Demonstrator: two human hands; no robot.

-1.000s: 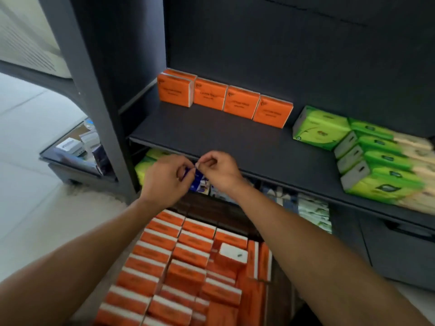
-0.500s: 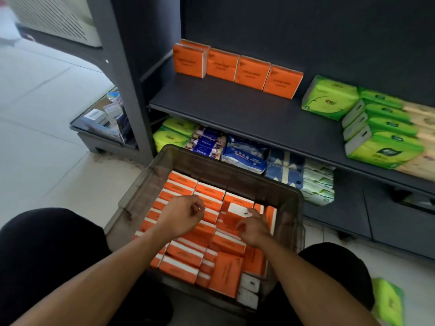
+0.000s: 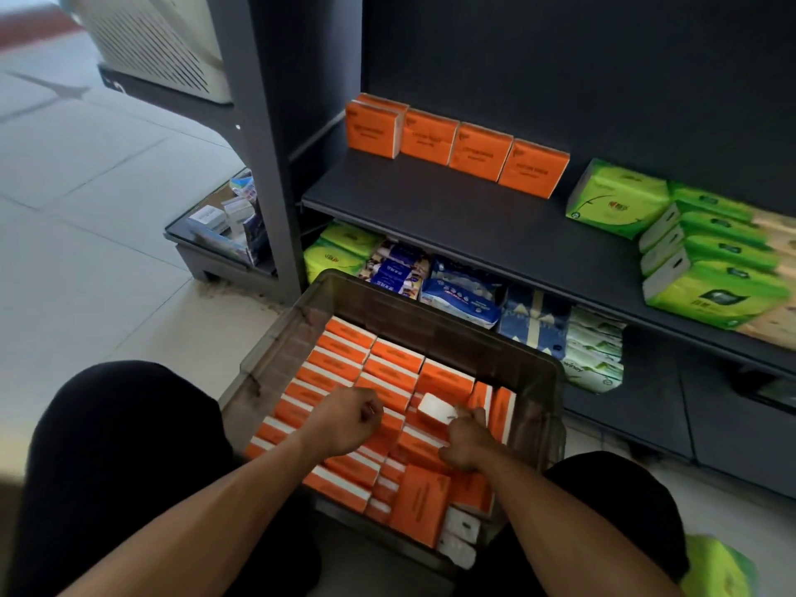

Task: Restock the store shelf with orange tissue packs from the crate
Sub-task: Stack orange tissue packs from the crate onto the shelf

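A dark translucent crate [image 3: 435, 314] on the floor in front of me holds several orange tissue packs [image 3: 344, 359] in rows. My left hand [image 3: 344, 420] hovers over the middle rows, its fingers curled, and nothing shows in it. My right hand [image 3: 467, 437] reaches into the right side of the crate, its fingers curled on a tilted orange pack with a white end [image 3: 436, 409]. Several orange packs [image 3: 456, 144] stand in a row at the back left of the dark shelf [image 3: 452, 217].
Green tissue packs [image 3: 706, 260] fill the shelf's right part. The lower shelf behind the crate holds green, blue and white packs [image 3: 461, 290]. One green pack [image 3: 715, 566] lies on the floor at my right knee. A low stand with small boxes [image 3: 224, 221] is to the left.
One second ago both hands pinched something at the shelf's front edge. They have dropped into the crate, and the view has pulled back and down. In the last half second they barely moved.
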